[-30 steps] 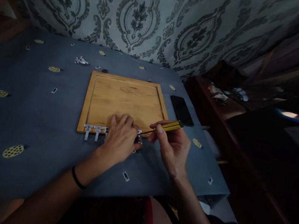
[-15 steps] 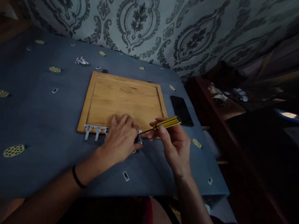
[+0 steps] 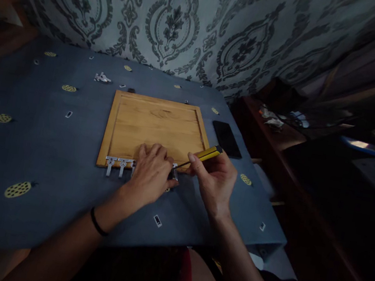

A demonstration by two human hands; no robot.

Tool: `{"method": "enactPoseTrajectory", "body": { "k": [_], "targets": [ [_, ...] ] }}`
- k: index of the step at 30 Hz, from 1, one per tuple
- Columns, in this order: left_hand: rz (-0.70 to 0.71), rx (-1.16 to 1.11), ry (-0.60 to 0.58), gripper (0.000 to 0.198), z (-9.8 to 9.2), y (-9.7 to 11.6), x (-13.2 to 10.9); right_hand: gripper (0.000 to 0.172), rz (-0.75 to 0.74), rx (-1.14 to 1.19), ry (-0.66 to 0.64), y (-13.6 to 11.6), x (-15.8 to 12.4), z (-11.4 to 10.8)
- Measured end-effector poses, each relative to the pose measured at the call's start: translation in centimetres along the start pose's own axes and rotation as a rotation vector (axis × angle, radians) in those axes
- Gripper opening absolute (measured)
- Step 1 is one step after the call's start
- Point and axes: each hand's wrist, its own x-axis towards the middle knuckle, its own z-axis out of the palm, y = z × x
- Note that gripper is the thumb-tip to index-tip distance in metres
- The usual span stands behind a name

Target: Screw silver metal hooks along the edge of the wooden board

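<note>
A framed wooden panel (image 3: 159,128), like a cabinet door, lies flat on the table. Silver hinges (image 3: 122,167) line its near edge, overhanging it. My left hand (image 3: 151,170) rests on that edge, covering part of the row. Its thumb and forefinger close about a hinge (image 3: 175,173) near the right corner, partly hidden. A yellow-and-black screwdriver (image 3: 210,153) is pinched in my right hand (image 3: 216,183), tilted with its thin shaft pointing down-left. The shaft's tip reaches that same hinge; the screw itself is too small to make out.
A black phone (image 3: 226,139) lies right of the panel. Small silver metal parts (image 3: 102,78) sit on the blue patterned tablecloth (image 3: 74,150) at the far left. A patterned curtain (image 3: 174,18) hangs behind. Beyond the table's right edge stands a dark red piece of furniture (image 3: 264,129) with clutter.
The screwdriver's handle has turned in my right fingers, and that hand has shifted slightly left with its grip changed. My left hand, the panel and the hinges stay where they were.
</note>
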Motion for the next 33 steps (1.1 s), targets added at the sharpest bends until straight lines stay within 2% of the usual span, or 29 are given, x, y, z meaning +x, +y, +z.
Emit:
{"method": "enactPoseTrajectory", "body": {
  "k": [4, 8, 10, 15, 29, 33],
  "targets": [
    [0.0, 0.0, -0.011, 0.04, -0.2, 0.0, 0.0, 0.038, -0.021, -0.007, 0.152, 0.1, -0.6, 0.9],
    [0.002, 0.003, -0.012, 0.04, -0.2, 0.0, 0.0, 0.032, -0.1, 0.031, 0.304, 0.0, -1.0, 0.8],
    [-0.002, 0.003, -0.014, 0.041, -0.2, 0.1, 0.0, 0.029, -0.119, 0.044, 0.276, -0.1, -1.0, 0.5],
    [-0.01, -0.008, -0.011, 0.038, -0.2, 0.1, 0.0, 0.031, -0.062, 0.065, 0.166, 0.3, -1.1, 0.2],
    [0.003, -0.008, -0.004, 0.039, 0.0, 0.0, 0.0, 0.033, -0.03, 0.059, 0.111, 0.7, -0.9, 0.3],
    [-0.003, -0.006, -0.001, 0.038, 0.0, 0.0, 0.0, 0.036, -0.011, 0.034, 0.019, 0.5, -0.8, -0.4]
  ]
}}
